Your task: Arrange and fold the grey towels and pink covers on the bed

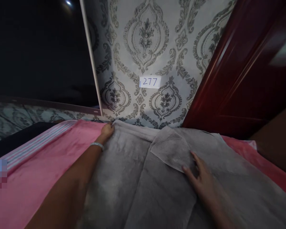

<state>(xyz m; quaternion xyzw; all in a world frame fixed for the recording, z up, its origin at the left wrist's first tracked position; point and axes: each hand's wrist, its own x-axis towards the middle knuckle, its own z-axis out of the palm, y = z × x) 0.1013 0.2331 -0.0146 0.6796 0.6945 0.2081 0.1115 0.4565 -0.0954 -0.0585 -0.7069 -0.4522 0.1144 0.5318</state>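
Observation:
A grey, soft-looking cloth [119, 165] lies spread out before me, with long creases or seams running down it. My left hand [107, 129] is closed on its far left corner, and a silvery bracelet [97, 145] circles that wrist. Near the middle of the cloth, a pointed grey flap [170, 148] is turned over on top. My right hand [201, 175] is at the flap's right edge, thumb and fingers apart. Whether its fingertips touch the fabric I cannot tell. Some of its fingers are hidden.
Beneath the grey cloth is a pink cloth [62, 143] with a striped border. A dark television-like screen [38, 54] stands at the back left, a dark red wooden panel [238, 73] at the right. Patterned wallpaper [146, 35] carries a paper label [150, 82] reading 277.

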